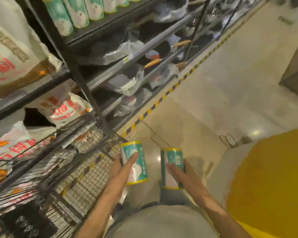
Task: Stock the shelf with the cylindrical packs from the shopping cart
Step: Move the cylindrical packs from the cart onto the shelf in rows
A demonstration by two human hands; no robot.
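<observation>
Two teal packs in hand, one each. Left hand (123,166) wraps its grip round left pack (134,163); right hand (180,172) wraps right pack (172,168). Both packs upright, slightly tilted, apart, held over floor (213,100) just right of wire cart (72,169). More like packs (76,12) stand on top shelf (100,26). Frame blurred.

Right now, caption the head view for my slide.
Each hand, left and right, holds a teal pack below the shelf.
</observation>
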